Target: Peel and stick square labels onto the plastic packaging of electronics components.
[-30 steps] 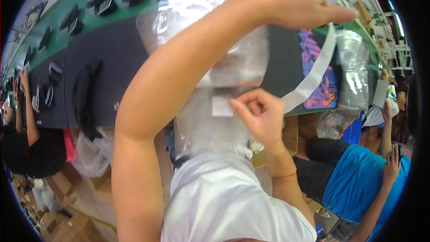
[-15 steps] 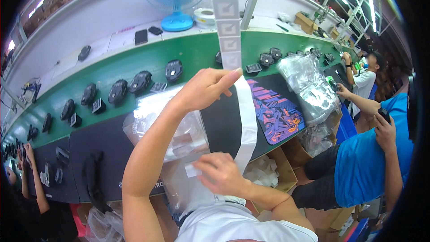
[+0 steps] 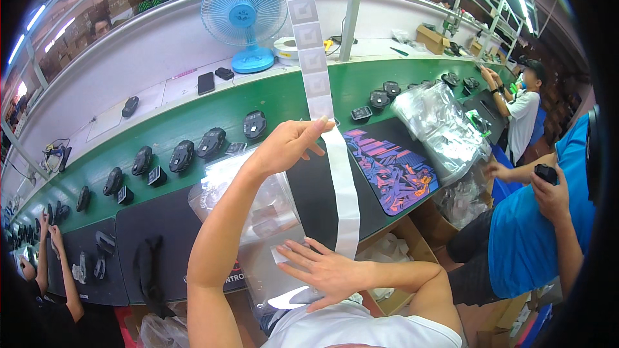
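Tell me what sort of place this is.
Likely a factory assembly or packing line: small black devices lie in a row along a long green surface, with a strip of labels and clear plastic bags close by.

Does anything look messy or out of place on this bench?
I see nothing spilled. One oddity: a crumpled black bundle, perhaps cloth, droops over the bench's front edge, left of the clear plastic bags. It looks casually dropped compared with the dark devices lined up behind.
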Available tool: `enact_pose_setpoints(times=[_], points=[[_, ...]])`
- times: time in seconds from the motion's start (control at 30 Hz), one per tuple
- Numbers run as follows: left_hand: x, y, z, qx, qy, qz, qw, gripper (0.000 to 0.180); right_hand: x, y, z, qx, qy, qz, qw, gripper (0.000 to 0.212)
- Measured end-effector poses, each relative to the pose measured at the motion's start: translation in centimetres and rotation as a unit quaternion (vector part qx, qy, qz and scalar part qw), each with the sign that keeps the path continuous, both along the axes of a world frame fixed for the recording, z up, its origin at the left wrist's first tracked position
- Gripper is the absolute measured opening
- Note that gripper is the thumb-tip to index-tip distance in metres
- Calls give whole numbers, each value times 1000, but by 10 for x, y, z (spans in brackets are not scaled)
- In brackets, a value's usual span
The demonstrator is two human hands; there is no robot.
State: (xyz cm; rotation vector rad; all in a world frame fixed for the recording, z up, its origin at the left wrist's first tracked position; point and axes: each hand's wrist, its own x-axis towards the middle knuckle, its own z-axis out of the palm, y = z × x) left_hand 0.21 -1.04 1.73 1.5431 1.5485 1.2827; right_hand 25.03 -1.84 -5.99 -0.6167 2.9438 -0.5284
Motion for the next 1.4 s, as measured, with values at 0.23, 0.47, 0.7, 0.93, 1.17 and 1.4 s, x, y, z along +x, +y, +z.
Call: enact_pose_setpoints(times=[0.23, 0.47, 0.7, 0.93, 1.17, 1.4], points=[[-3, -2, 1, -5, -4, 6, 1000, 68, -9, 16, -4, -45, 104, 74, 991, 35], [-3, -4, 4, 2, -9, 14, 1000, 68, -30, 3, -28, -177, 210, -71, 959, 20], [-3, -4, 3, 5, -5, 13, 1000, 68, -33, 2, -36, -143, 264, -83, 950, 25], [-1, -7, 5, 6, -12, 18, 1000, 69, -48, -5, -41, -224, 351, -98, 904, 29], [-5, -9, 6, 18, -28, 23, 999, 69, -52, -16, -24, -274, 349, -251, 861, 60], [-3, -9, 8, 23, -36, 30, 999, 67, -67, -9, -25, -311, 302, -259, 863, 109]])
